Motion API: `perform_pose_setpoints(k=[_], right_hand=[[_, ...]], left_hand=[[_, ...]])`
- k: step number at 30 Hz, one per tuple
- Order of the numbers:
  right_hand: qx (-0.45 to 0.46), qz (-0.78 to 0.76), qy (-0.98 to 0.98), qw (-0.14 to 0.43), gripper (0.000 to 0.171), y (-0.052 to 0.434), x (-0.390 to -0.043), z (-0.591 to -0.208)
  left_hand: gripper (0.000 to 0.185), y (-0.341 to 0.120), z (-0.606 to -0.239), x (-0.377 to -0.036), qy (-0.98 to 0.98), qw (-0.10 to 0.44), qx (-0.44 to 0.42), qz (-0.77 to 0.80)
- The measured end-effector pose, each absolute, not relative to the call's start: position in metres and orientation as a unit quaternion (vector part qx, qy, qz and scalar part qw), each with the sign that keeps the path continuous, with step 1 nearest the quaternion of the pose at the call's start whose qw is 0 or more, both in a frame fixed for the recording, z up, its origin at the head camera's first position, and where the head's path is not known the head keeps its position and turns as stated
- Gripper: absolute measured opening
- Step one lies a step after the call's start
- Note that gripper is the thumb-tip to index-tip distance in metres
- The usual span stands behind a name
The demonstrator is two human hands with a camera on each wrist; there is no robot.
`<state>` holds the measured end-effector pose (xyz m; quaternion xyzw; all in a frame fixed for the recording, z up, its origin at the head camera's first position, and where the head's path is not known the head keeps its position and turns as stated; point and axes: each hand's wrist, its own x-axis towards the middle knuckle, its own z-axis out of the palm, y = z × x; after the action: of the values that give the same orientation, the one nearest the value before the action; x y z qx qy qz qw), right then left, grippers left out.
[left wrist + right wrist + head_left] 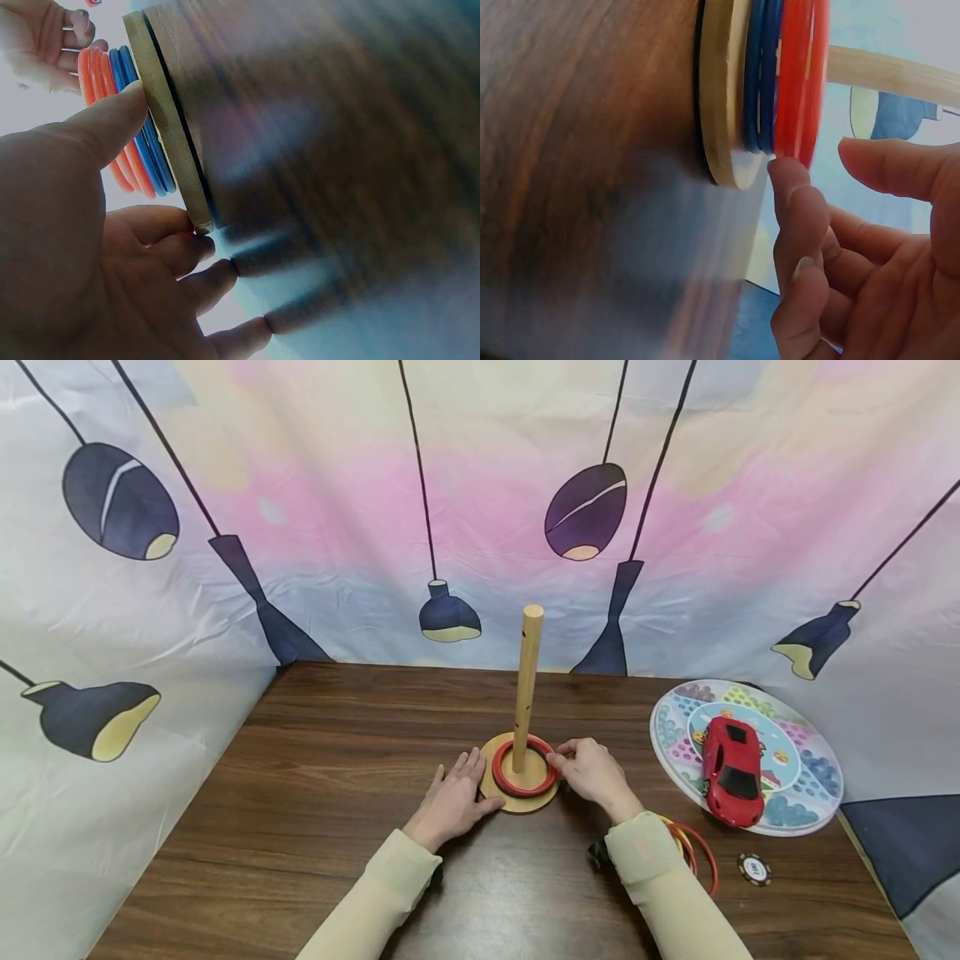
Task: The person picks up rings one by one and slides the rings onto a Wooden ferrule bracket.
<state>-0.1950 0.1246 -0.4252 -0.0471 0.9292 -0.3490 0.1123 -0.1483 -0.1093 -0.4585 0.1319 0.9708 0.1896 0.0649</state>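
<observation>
A round wooden base [522, 807] with an upright wooden post [528, 677] stands on the table. Stacked around the post are red rings [802, 82] on top of blue rings [760, 82], lying on the base. My left hand [450, 803] rests at the base's left side, its fingers spread and the thumb over the near edge. At the stack's right side is my right hand [596, 775]. Its index fingertip touches the edge of the red rings, while the thumb [885, 166] stands apart from them.
Loose red and yellow rings [701, 847] lie beside the right sleeve, near a poker chip [753, 869]. Farther right, a red toy car [733, 772] sits on a round patterned game board [806, 789]. A printed cloth [360, 510] hangs behind the table [300, 777].
</observation>
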Motion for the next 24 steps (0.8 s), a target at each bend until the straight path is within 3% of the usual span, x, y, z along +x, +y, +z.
perform_pose_setpoints(k=[9,17,24], right_hand=[[-0.057,-0.293,0.952,0.066,0.042,0.141,-0.173,-0.397],[-0.043,-0.294,0.953,0.057,0.062,0.174,-0.141,-0.378],[-0.01,-0.234,0.969,0.08,0.054,0.213,-0.111,-0.382]], left_hand=[[0.082,-0.109,-0.459,-0.148,0.97,0.066,0.132,0.194],[0.083,-0.109,-0.46,-0.148,0.969,0.065,0.131,0.197],[0.083,-0.109,-0.46,-0.148,0.97,0.063,0.131,0.194]])
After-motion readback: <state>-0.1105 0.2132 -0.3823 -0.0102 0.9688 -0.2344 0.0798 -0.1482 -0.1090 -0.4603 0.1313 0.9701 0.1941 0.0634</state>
